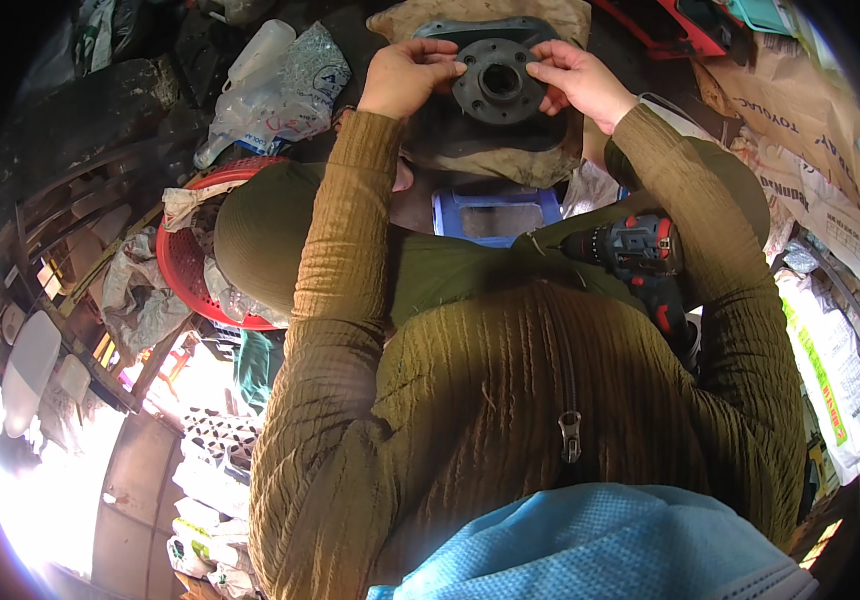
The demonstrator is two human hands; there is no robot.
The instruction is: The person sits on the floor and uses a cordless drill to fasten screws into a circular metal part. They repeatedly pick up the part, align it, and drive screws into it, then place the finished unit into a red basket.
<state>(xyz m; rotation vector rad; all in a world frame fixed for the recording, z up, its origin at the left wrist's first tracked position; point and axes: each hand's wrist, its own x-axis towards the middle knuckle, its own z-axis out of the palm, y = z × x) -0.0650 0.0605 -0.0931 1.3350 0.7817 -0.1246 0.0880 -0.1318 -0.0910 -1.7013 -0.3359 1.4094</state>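
A dark round flange (476, 97) with a raised hub, a large central hole and several small bolt holes around it is held up between my hands. My left hand (410, 78) grips its left rim between thumb and fingers. On the opposite rim, my right hand (582, 84) pinches it the same way, with some fingertips hidden behind the disc. Under the flange lies a larger black piece with a rounded rim (510, 28), mostly covered by the flange and hands. A brown paper sheet (525, 165) is spread beneath that piece.
A cordless drill (640, 248) lies by my right thigh. Between my knees is a blue plastic frame or stool (495, 212). A red basket (175, 262) stands left, with clear plastic bags (295, 85) beyond it. Paper sacks (800, 115) and a red object (665, 25) are at the right.
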